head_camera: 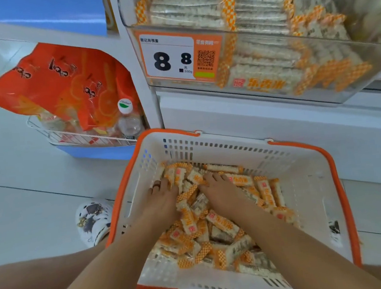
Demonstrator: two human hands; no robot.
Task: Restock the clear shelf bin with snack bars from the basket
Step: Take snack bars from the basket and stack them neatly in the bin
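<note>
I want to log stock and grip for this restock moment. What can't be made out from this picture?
- Head view: fingertips of the left hand and right hand are buried among the snack bars, so the grip is unclear.
- The basket bottom is covered by bars, so no count.
- The clear shelf bin is cut off by the top and right edges.

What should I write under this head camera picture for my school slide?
Both hands, left hand and right hand, dig into snack bars in the basket below the clear shelf bin.
</note>
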